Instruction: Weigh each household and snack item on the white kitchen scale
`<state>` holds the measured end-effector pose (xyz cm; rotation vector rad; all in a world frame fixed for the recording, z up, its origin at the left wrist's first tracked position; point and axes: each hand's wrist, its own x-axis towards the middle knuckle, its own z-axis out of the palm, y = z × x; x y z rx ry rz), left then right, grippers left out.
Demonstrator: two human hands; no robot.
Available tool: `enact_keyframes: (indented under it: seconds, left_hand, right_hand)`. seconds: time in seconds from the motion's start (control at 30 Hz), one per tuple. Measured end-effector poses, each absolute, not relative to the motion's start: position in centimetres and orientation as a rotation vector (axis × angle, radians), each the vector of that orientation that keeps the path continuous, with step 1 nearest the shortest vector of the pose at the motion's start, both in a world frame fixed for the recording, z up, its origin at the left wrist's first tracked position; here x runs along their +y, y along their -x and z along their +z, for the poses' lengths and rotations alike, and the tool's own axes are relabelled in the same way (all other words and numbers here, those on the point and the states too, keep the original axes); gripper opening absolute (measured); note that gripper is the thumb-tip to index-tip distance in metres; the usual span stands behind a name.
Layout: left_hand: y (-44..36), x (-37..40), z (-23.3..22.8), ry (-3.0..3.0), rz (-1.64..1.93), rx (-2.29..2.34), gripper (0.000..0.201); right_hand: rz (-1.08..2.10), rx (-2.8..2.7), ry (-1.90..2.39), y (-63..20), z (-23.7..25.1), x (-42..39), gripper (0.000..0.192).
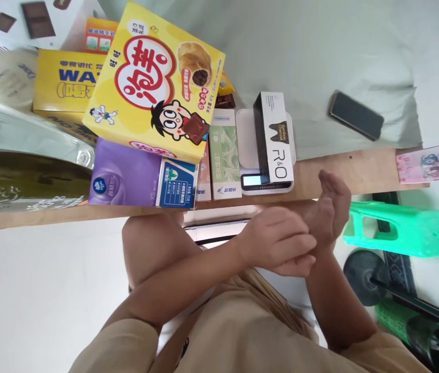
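My left hand is in front of the table edge, back upward, its fingers curled closed; its palm side is hidden. Its fingertips overlap the wrist of my right hand in this view; whether they touch, I cannot tell. My right hand is raised and loosely cupped, fingers extended and thumb apart, with nothing visible in it. Just beyond my hands, a black-and-white R&O Bamboo Charcoal box lies across a white digital scale with a lit display. A green-and-white box is left of the scale.
At left, a yellow snack box rests on a purple tissue pack, beside a blue box and a dark green bottle. A phone lies at right. A green plastic stool stands below the pink box.
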<state>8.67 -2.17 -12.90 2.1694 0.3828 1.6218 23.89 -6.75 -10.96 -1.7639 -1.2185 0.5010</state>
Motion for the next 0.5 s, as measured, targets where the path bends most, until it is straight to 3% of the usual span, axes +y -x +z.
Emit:
enact_keyframes:
  seconds: [0.1,0.2,0.5]
  left_hand:
    - [-8.0,-4.2,-13.6,-2.279,1.371,0.368,0.026]
    - [-7.9,-5.0,-13.9,-2.319,1.209,0.435,0.022]
    - [-7.8,-3.5,-14.4,-2.404,1.118,0.375,0.032]
  right_hand:
    - [0.295,-1.066,1.759,-24.9,-11.6,-8.5,0.042]
    - [0.234,-1.058,1.750,-25.1,-12.7,-9.6,0.042]
    - [0.199,-1.078,1.684,-24.7,-12.8,-10.3,0.042]
